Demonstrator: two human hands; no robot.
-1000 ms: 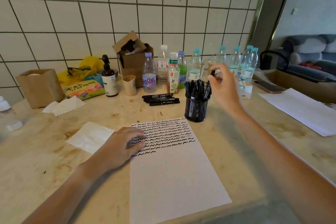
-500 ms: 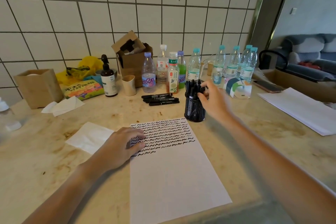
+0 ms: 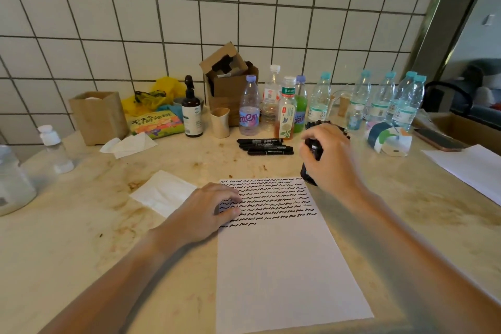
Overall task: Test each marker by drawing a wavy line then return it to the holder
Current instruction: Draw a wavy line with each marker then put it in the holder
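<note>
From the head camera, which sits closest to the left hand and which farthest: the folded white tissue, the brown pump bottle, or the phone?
1. Folded white tissue: just left of the left hand, on the counter.
2. Brown pump bottle: farther back, near the tiled wall.
3. Phone: far right, past the right hand.

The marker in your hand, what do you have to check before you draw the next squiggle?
1. Marker held firmly in the right hand: ok, fingers curl round it.
2. Cap off: cannot tell, the fingers hide the tip.
3. Paper kept from sliding: ok, the left hand rests on its left edge.
4. Room to draw: ok, the last row of wavy lines is short and the sheet below is blank.
5. Holder out of the way: ok, it stands just beyond the paper's top right corner.
</note>
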